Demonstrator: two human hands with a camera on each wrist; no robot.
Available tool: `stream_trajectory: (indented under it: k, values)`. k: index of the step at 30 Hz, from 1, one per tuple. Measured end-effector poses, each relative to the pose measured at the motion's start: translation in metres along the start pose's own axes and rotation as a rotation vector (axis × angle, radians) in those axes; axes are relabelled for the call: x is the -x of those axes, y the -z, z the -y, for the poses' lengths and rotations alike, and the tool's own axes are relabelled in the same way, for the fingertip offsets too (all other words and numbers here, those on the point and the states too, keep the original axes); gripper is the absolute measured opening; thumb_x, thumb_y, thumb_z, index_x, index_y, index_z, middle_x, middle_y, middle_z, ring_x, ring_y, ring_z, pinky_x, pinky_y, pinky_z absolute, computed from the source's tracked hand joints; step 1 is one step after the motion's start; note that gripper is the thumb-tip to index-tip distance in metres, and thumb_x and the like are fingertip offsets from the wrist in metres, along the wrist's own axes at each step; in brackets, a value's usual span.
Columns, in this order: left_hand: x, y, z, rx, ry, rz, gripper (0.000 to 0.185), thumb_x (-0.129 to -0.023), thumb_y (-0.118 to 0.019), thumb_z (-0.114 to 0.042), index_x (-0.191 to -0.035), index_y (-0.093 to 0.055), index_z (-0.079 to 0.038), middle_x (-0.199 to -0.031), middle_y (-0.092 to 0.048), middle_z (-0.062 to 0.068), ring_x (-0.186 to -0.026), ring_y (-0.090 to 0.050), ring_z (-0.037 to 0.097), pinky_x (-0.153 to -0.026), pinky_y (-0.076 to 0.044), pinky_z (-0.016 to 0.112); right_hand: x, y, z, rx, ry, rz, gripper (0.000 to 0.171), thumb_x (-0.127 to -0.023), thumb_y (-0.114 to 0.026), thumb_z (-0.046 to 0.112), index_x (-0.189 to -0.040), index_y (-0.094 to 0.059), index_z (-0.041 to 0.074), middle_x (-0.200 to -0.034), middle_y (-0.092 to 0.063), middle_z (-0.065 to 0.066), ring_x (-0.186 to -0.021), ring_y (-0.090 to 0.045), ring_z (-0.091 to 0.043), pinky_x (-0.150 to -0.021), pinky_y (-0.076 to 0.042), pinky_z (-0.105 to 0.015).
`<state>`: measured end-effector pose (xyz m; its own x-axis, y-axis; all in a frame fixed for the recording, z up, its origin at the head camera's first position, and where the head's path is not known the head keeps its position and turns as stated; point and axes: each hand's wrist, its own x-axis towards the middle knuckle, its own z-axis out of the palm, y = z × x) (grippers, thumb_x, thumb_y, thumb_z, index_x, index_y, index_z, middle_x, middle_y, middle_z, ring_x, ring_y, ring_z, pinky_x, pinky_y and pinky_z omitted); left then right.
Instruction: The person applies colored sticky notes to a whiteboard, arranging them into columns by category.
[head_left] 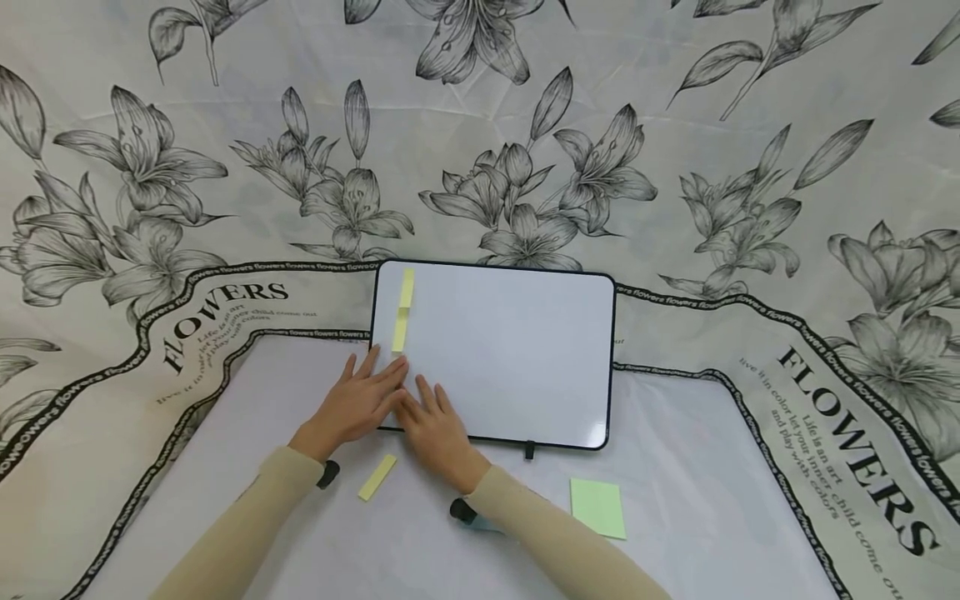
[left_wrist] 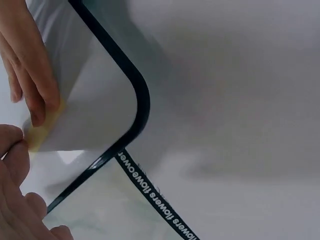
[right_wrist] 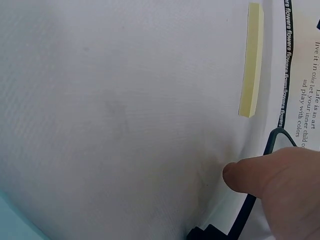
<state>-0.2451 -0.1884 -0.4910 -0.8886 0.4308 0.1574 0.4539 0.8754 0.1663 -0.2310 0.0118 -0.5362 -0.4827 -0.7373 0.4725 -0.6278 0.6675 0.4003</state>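
A whiteboard (head_left: 510, 358) with a black frame stands tilted on the table. Two yellow paper strips, an upper strip (head_left: 407, 287) and a lower strip (head_left: 400, 329), run down its left side. At its lower left corner my left hand (head_left: 354, 407) and right hand (head_left: 438, 435) meet, fingers extended against the board. Between them, in the left wrist view, another yellow strip (left_wrist: 44, 130) lies under the right fingertips; the left fingers (left_wrist: 15, 155) touch its end. In the head view the hands hide this strip. The right thumb (right_wrist: 255, 175) stretches out by the board's lower edge.
On the white tablecloth a loose yellow strip (head_left: 377, 477) lies below the hands. A green square of sticky notes (head_left: 597, 508) is at the right. Something light blue (head_left: 483, 524) shows partly under the right forearm. Behind the board hangs a flower-printed cloth (head_left: 495, 117).
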Motion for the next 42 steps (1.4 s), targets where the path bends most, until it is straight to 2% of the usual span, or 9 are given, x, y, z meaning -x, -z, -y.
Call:
stream_trajectory:
  k: [4, 7, 13, 17, 21, 26, 36, 42]
  values:
    - [0.004, -0.002, 0.003, -0.011, 0.048, 0.015, 0.06, -0.111, -0.032, -0.05, -0.161, -0.035, -0.017, -0.167, -0.033, -0.004, -0.16, -0.011, 0.038, -0.126, -0.006, 0.066, 0.002, 0.0, -0.001, -0.012, -0.001, 0.006, 0.055, -0.097, -0.066, 0.022, -0.149, -0.055, 0.011, -0.152, -0.056, -0.005, -0.139, -0.054, -0.039, -0.106, -0.052, -0.052]
    - [0.007, -0.002, 0.003, 0.012, 0.057, 0.019, 0.062, -0.11, -0.034, -0.051, -0.162, -0.035, -0.016, -0.168, -0.033, -0.001, -0.16, -0.011, 0.039, -0.125, -0.008, 0.067, 0.003, 0.002, -0.004, -0.038, 0.001, 0.036, 0.051, -0.1, -0.063, 0.02, -0.149, -0.055, 0.01, -0.155, -0.053, -0.007, -0.14, -0.052, -0.041, -0.107, -0.051, -0.053]
    - [0.021, -0.005, -0.002, 0.083, 0.043, 0.055, 0.069, -0.107, -0.037, -0.059, -0.163, -0.032, -0.02, -0.17, -0.026, 0.006, -0.159, -0.015, 0.041, -0.123, -0.015, 0.069, 0.009, 0.018, -0.014, -0.162, 0.016, 0.178, 0.059, -0.098, -0.071, 0.028, -0.151, -0.051, 0.012, -0.156, -0.051, -0.013, -0.145, -0.047, -0.04, -0.112, -0.047, -0.053]
    - [0.032, -0.006, -0.009, 0.085, 0.027, 0.041, 0.072, -0.104, -0.042, -0.062, -0.163, -0.034, -0.022, -0.168, -0.031, 0.01, -0.156, -0.022, 0.043, -0.121, -0.019, 0.07, 0.017, 0.032, -0.023, -0.254, 0.018, 0.246, 0.065, -0.095, -0.075, 0.031, -0.152, -0.049, 0.012, -0.155, -0.052, -0.014, -0.143, -0.049, -0.039, -0.111, -0.048, -0.051]
    - [0.04, -0.007, -0.02, 0.097, 0.006, 0.025, 0.077, -0.1, -0.048, -0.067, -0.162, -0.036, -0.023, -0.165, -0.038, 0.012, -0.154, -0.027, 0.044, -0.12, -0.022, 0.071, 0.035, 0.045, -0.034, -0.295, 0.014, 0.215, 0.065, -0.094, -0.077, 0.03, -0.149, -0.052, 0.008, -0.149, -0.058, -0.015, -0.137, -0.056, -0.039, -0.11, -0.05, -0.047]
    - [0.05, -0.01, -0.038, 0.136, -0.011, 0.04, 0.08, -0.097, -0.051, -0.069, -0.162, -0.036, -0.024, -0.165, -0.039, 0.009, -0.156, -0.027, 0.04, -0.122, -0.02, 0.069, 0.064, 0.059, -0.047, -0.373, -0.022, 0.142, 0.066, -0.09, -0.081, 0.03, -0.145, -0.056, 0.002, -0.142, -0.062, -0.019, -0.131, -0.06, -0.041, -0.107, -0.052, -0.047]
    - [0.072, -0.027, -0.074, 0.11, -0.072, 0.011, 0.081, -0.094, -0.059, -0.067, -0.159, -0.042, -0.023, -0.163, -0.043, 0.009, -0.153, -0.032, 0.042, -0.116, -0.015, 0.079, 0.118, 0.088, -0.062, -0.574, -0.219, 0.276, 0.075, -0.094, -0.074, 0.042, -0.153, -0.046, 0.005, -0.153, -0.053, -0.02, -0.141, -0.049, -0.046, -0.112, -0.045, -0.056]
    - [0.08, -0.031, -0.091, 0.168, -0.058, 0.015, 0.085, -0.092, -0.06, -0.069, -0.162, -0.036, -0.026, -0.166, -0.038, 0.006, -0.155, -0.029, 0.04, -0.118, -0.013, 0.077, 0.153, 0.099, -0.061, -0.622, -0.308, 0.258, 0.081, -0.093, -0.074, 0.047, -0.154, -0.045, 0.002, -0.155, -0.05, -0.02, -0.143, -0.047, -0.046, -0.113, -0.044, -0.057]
